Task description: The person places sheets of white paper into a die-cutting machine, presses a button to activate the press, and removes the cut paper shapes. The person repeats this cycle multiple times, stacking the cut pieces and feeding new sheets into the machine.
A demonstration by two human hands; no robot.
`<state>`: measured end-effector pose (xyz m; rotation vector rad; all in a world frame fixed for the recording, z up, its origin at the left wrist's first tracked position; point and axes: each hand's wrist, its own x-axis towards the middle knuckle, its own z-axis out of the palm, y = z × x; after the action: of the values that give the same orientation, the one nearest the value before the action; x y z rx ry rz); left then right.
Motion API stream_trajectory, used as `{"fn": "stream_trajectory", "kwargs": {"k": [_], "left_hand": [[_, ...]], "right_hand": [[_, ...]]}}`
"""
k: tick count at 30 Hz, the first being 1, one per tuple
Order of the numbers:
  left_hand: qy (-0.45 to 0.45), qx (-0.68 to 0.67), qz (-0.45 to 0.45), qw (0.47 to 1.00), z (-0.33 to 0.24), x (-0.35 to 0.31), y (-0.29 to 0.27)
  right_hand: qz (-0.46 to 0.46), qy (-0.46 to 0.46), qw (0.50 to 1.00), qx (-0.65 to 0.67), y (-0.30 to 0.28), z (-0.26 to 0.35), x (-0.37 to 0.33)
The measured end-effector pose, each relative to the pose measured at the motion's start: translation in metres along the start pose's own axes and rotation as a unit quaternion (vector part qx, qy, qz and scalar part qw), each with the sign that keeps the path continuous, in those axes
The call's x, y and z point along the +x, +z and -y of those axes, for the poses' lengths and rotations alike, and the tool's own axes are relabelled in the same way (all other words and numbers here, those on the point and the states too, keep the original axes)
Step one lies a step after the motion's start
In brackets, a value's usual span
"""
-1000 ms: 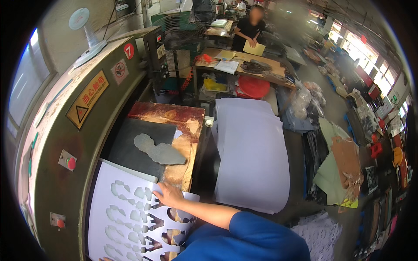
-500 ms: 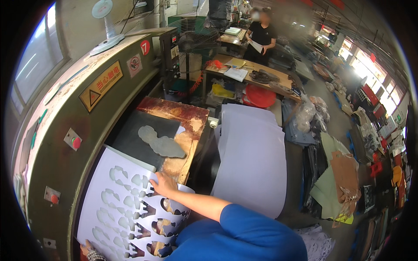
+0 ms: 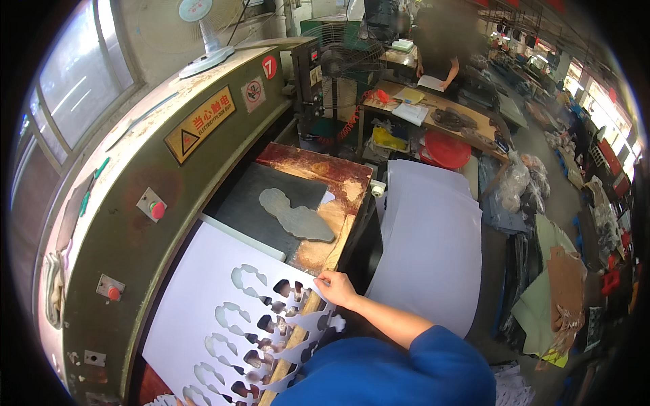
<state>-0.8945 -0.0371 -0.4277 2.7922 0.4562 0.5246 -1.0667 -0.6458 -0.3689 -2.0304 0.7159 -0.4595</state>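
Observation:
My right hand pinches the right edge of a large white sheet punched with rows of curved cut-outs. The sheet lies on the bed of a cutting press, its far edge against a dark pad. A flat grey cutting die with a lobed outline rests on that pad, apart from my hand. Only a sliver of my left hand shows at the lower edge by the sheet's near end; its grip is hidden.
The green press head with red buttons overhangs on the left. A stack of plain white sheets lies to the right. Behind are a red basin, a cluttered table and another person.
My right hand has shifted rightward along the sheet's edge, and the punched sheet sits a little further in toward the dark pad. The die has stayed put.

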Motion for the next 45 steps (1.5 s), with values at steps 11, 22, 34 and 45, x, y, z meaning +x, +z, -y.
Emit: {"fn": "stream_trajectory", "kwargs": {"k": [11,22,34,45], "left_hand": [[-0.024,0.037,-0.008,0.999,-0.018,-0.021,-0.011],[-0.107,0.053,0.002,0.993,-0.025,-0.058,-0.032],[-0.103,0.068,-0.034,0.992,-0.022,-0.067,-0.037],[-0.107,0.087,-0.003,0.99,0.008,-0.051,-0.023]], "right_hand": [[0.056,-0.052,0.997,0.018,0.051,0.038,0.047],[-0.045,-0.22,0.942,-0.249,-0.01,-0.003,0.101],[0.153,-0.247,0.931,-0.22,-0.024,-0.019,0.183],[0.073,-0.267,0.951,-0.136,-0.012,-0.035,0.181]]}}
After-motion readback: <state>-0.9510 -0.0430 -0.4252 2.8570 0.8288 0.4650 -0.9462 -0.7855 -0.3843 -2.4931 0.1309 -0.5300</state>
